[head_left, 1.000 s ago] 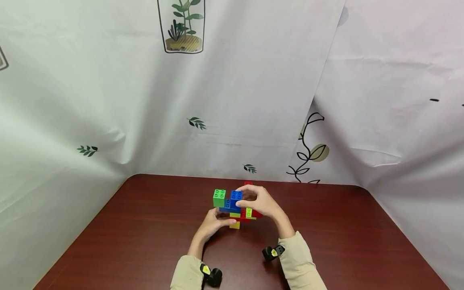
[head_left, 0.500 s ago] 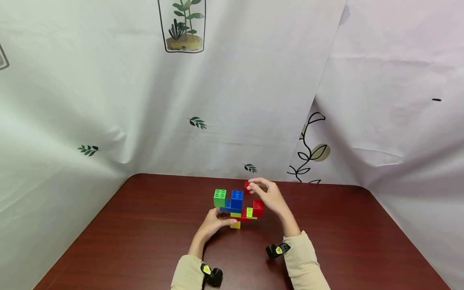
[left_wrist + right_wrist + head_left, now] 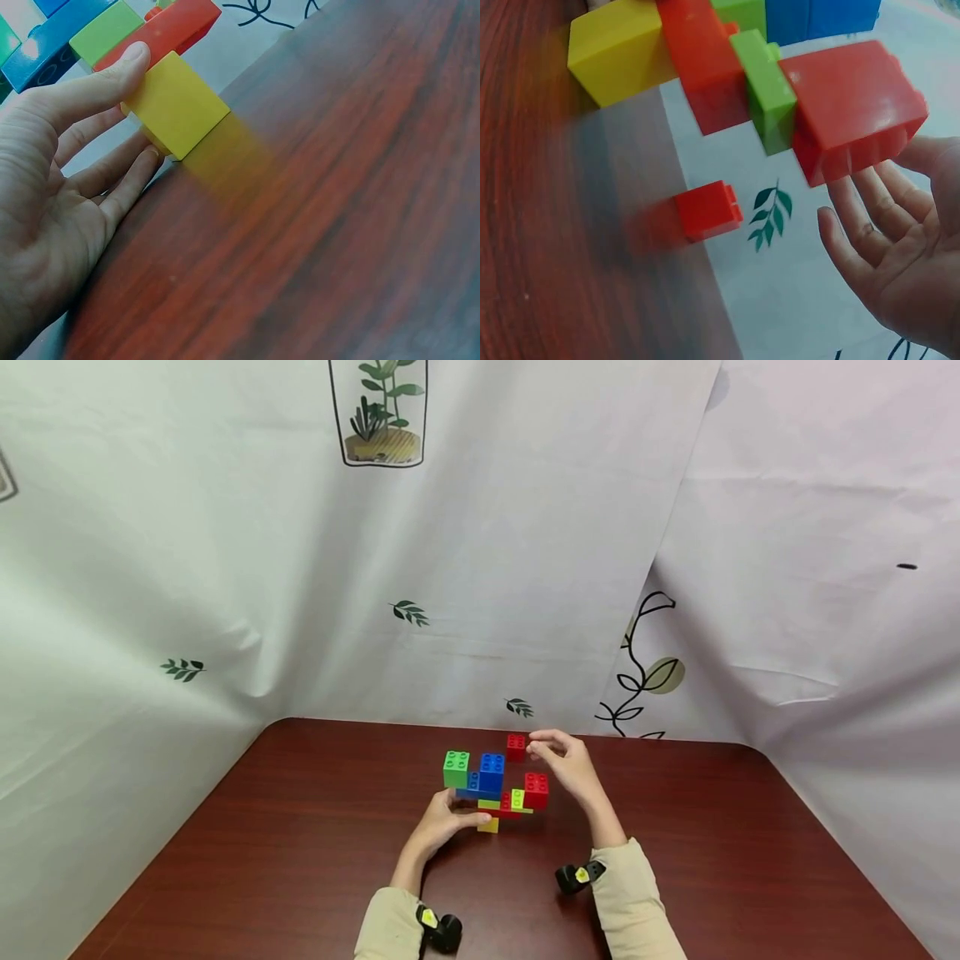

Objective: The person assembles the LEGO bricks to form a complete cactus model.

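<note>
My left hand (image 3: 442, 822) grips a stepped build of toy bricks low down. In the left wrist view, the thumb lies at the joint of its yellow brick (image 3: 180, 105) and a long red brick (image 3: 165, 34), with the other fingers behind. Higher up are a green brick (image 3: 456, 770), a blue brick (image 3: 492, 770) and, at the right end, a red brick (image 3: 536, 791) on a thin lime piece (image 3: 517, 799). A loose red brick (image 3: 516, 747) stands behind the build on the table. My right hand (image 3: 570, 768) hovers right of it, fingers bent loosely, holding nothing.
The dark red-brown table (image 3: 300, 843) extends to both sides. A pale printed curtain (image 3: 465, 660) hangs right behind its far edge. Black wrist cameras (image 3: 573, 878) sit at both cuffs.
My right hand has left the build's blue brick, reached back to the loose red brick, then drawn slightly right, off it. The left hand and the build have stayed in place.
</note>
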Action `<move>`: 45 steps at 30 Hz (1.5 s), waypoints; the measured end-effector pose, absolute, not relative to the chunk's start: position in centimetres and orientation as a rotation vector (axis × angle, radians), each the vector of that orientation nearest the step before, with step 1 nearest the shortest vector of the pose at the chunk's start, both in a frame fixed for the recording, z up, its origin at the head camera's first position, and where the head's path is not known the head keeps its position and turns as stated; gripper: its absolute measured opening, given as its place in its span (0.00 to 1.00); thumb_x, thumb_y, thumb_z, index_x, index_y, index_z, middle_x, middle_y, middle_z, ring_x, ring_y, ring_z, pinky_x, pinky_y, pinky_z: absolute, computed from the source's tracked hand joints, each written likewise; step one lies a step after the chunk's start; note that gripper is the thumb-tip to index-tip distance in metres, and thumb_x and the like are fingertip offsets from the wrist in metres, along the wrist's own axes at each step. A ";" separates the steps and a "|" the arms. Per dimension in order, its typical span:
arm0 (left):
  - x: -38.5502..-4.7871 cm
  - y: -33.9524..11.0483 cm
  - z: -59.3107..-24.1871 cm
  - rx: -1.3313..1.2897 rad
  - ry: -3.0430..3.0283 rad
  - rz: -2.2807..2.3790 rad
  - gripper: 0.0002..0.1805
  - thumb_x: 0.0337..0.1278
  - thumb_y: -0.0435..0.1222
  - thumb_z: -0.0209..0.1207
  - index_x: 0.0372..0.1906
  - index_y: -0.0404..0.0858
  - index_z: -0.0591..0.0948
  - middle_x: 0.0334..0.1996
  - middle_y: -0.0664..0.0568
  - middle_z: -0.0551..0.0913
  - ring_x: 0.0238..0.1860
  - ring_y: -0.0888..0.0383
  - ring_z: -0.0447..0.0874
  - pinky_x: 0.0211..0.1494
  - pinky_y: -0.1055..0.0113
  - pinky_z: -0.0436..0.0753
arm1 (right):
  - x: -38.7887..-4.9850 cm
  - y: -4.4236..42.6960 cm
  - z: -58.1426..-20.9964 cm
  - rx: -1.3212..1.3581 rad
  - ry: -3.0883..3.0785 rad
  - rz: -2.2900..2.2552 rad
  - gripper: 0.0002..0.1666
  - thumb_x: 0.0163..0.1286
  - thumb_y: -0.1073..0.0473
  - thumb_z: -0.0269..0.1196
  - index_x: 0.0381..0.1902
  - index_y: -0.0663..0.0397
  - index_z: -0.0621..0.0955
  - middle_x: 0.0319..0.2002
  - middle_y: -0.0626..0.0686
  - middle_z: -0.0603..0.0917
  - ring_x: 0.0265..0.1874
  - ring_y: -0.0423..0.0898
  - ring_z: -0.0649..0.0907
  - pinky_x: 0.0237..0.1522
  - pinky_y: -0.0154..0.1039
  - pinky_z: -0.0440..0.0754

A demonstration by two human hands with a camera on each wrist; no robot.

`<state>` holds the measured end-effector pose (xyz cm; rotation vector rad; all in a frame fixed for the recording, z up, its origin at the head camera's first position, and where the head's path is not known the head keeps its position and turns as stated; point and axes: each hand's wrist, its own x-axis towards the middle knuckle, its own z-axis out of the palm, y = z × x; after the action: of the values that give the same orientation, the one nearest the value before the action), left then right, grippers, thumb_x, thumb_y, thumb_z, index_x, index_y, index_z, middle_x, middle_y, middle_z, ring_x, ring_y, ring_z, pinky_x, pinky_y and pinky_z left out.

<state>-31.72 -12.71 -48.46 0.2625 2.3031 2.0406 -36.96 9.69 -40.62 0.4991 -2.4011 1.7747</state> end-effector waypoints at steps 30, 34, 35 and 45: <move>-31.7 -13.0 -48.9 0.263 2.297 2.047 0.30 0.52 0.39 0.70 0.58 0.30 0.75 0.53 0.35 0.82 0.49 0.52 0.84 0.50 0.61 0.84 | -40.8 7.3 -47.1 0.020 -2.304 2.033 0.22 0.71 0.58 0.60 0.59 0.63 0.77 0.58 0.64 0.80 0.53 0.52 0.81 0.58 0.48 0.80; -31.9 -12.8 -48.9 0.268 2.297 2.049 0.30 0.52 0.38 0.70 0.58 0.30 0.75 0.53 0.35 0.82 0.49 0.52 0.84 0.50 0.60 0.84 | -41.3 7.4 -47.3 0.044 -2.346 2.088 0.29 0.71 0.55 0.60 0.66 0.62 0.71 0.64 0.66 0.74 0.62 0.60 0.75 0.68 0.54 0.70; -31.9 -12.7 -48.9 0.265 2.295 2.051 0.30 0.51 0.38 0.70 0.58 0.30 0.75 0.53 0.35 0.82 0.50 0.52 0.84 0.51 0.60 0.84 | -41.5 7.4 -47.3 0.063 -2.360 2.089 0.30 0.71 0.55 0.60 0.67 0.62 0.70 0.66 0.66 0.72 0.64 0.61 0.73 0.69 0.55 0.68; -32.0 -12.6 -48.5 0.280 2.299 2.040 0.30 0.51 0.37 0.70 0.58 0.29 0.76 0.53 0.35 0.82 0.49 0.50 0.85 0.51 0.60 0.84 | -42.4 7.4 -46.3 0.205 -2.599 1.958 0.37 0.69 0.52 0.62 0.72 0.56 0.64 0.71 0.64 0.65 0.71 0.63 0.64 0.69 0.58 0.66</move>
<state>-32.01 -12.63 -48.47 0.2797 2.2993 2.0395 -42.38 7.45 -46.28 0.2053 -2.5989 1.9578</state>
